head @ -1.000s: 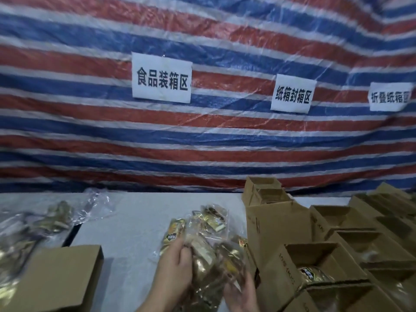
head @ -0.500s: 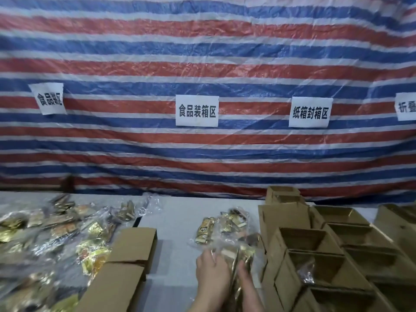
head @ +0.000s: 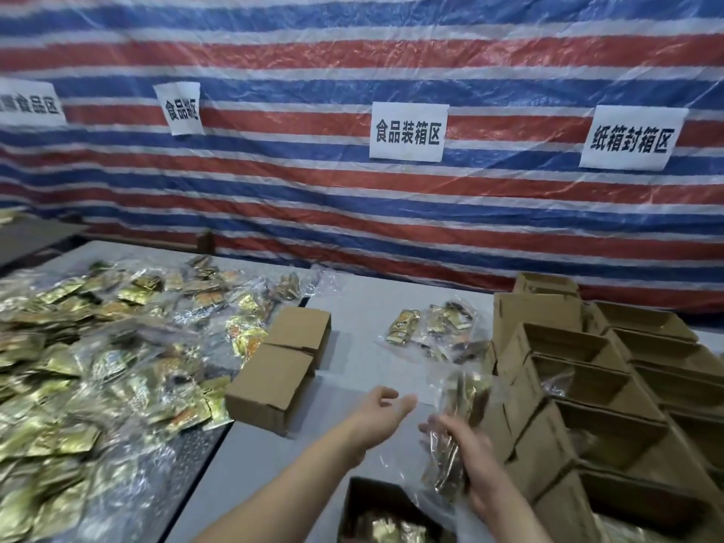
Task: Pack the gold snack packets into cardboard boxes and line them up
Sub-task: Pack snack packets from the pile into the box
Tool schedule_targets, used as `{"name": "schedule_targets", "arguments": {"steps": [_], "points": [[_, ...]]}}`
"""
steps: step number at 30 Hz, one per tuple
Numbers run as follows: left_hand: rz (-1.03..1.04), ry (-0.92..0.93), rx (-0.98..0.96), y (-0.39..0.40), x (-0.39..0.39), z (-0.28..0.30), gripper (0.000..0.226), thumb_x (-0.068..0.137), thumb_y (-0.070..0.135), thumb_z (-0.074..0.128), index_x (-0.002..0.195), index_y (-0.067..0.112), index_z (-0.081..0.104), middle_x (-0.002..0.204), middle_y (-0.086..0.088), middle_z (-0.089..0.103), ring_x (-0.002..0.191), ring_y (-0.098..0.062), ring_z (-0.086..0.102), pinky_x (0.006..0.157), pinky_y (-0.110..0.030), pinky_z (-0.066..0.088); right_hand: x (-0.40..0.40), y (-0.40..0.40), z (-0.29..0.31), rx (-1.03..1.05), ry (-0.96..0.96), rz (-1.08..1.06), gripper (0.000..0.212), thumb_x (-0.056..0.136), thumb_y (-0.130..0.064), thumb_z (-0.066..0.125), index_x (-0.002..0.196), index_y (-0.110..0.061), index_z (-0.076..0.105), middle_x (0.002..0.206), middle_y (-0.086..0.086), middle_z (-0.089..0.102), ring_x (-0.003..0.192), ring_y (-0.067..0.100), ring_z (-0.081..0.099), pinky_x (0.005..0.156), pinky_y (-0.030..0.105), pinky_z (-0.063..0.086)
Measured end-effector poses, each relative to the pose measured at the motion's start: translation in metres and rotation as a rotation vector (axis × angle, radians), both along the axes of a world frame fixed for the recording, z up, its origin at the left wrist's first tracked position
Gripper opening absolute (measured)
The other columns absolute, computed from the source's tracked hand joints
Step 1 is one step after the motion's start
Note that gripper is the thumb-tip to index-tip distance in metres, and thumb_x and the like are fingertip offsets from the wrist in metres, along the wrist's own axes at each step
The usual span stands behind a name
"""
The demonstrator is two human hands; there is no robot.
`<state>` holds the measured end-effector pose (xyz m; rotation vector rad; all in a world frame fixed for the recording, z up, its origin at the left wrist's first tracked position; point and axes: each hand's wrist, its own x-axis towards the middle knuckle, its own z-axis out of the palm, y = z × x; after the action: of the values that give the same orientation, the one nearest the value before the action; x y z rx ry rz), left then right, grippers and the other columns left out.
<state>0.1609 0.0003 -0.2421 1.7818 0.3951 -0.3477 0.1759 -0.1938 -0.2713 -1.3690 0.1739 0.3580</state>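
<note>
Head camera, looking down over the packing table [head: 352,370], pale grey top.

Left hand [head: 382,415]: palm turned up, fingers loosely spread, holding nothing, raised over the bare table between the two closed boxes and the open ones.

Right hand [head: 466,452]: fingers wrapped round a clear bag of gold packets [head: 456,425]. The bag stands roughly upright, its top end close against the near row of open cardboard boxes [head: 580,370]. The hands are apart, near each other.

Open cardboard boxes: ranked in rows along the right side, flaps up. At least one holds something shiny; contents too blurred to tell more.

Near edge, bottom centre: a dark open box [head: 376,503] with gold packets inside, just below the right hand.

Centre of table, beyond the hands: a small cluster of bagged snack packets [head: 431,331] lying flat, just beside the far boxes.

Left of the hands: two closed cardboard boxes [head: 282,362] touching end to end.

Far left: a wide heap of gold packets in clear bags [head: 98,366], spread over the table up to the closed boxes.

Behind: a red, white and blue striped tarp [head: 352,209] with white paper signs [head: 407,129] in Chinese characters.
</note>
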Motion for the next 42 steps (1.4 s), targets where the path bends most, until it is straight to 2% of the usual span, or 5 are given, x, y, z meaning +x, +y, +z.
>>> {"name": "schedule_targets", "arguments": {"steps": [9,16,26,36,42], "points": [[-0.203,0.157,0.398,0.056,-0.046,-0.137,0.05,0.103,0.042,0.039,0.146,0.018,0.038,0.151,-0.005,0.04,0.139,-0.017,0.038,0.11,-0.023,0.027,-0.012,0.028,-0.023,-0.482,-0.101,0.512,0.071,0.061,-0.036,0.082,0.127,-0.024,0.057,0.118,-0.002,0.071,0.111,0.014,0.066,0.098,0.032,0.052],[-0.091,0.202,0.192,0.052,-0.054,-0.153,0.028,0.102,0.05,0.029,0.112,0.038,0.052,0.111,0.002,0.059,0.081,-0.008,0.06,0.048,-0.021,0.051,-0.001,0.049,-0.05,-0.981,-0.162,1.044,0.048,0.073,-0.045,0.071,0.12,-0.044,0.057,0.113,-0.013,0.068,0.103,0.007,0.063,0.095,0.023,0.049],[0.001,0.107,0.177,0.052,-0.051,-0.172,0.035,0.102,0.04,0.04,0.124,0.024,0.063,0.128,0.001,0.064,0.112,-0.009,0.057,0.09,-0.018,0.043,0.009,0.095,-0.108,-1.431,-0.182,1.34,0.073,0.092,-0.037,0.056,0.153,-0.045,0.017,0.155,0.006,0.039,0.14,0.029,0.041,0.117,0.045,0.029],[0.026,0.104,0.215,0.039,-0.044,-0.178,0.033,0.104,0.034,0.039,0.112,0.017,0.067,0.113,-0.007,0.07,0.101,-0.019,0.064,0.077,-0.023,0.047,0.007,0.073,-0.107,-1.302,-0.208,1.063,0.029,0.078,-0.038,0.056,0.096,-0.019,0.069,0.099,0.003,0.073,0.093,0.024,0.066,0.075,0.026,0.045],[0.0,0.114,0.302,0.037,-0.048,-0.179,0.037,0.103,0.04,0.036,0.118,0.023,0.065,0.122,-0.003,0.067,0.114,-0.018,0.06,0.088,-0.021,0.044,-0.013,0.075,-0.13,-1.136,0.368,1.088,0.056,0.101,-0.047,0.038,0.152,-0.025,0.035,0.155,-0.004,0.037,0.14,0.015,0.035,0.117,0.03,0.022]]}}
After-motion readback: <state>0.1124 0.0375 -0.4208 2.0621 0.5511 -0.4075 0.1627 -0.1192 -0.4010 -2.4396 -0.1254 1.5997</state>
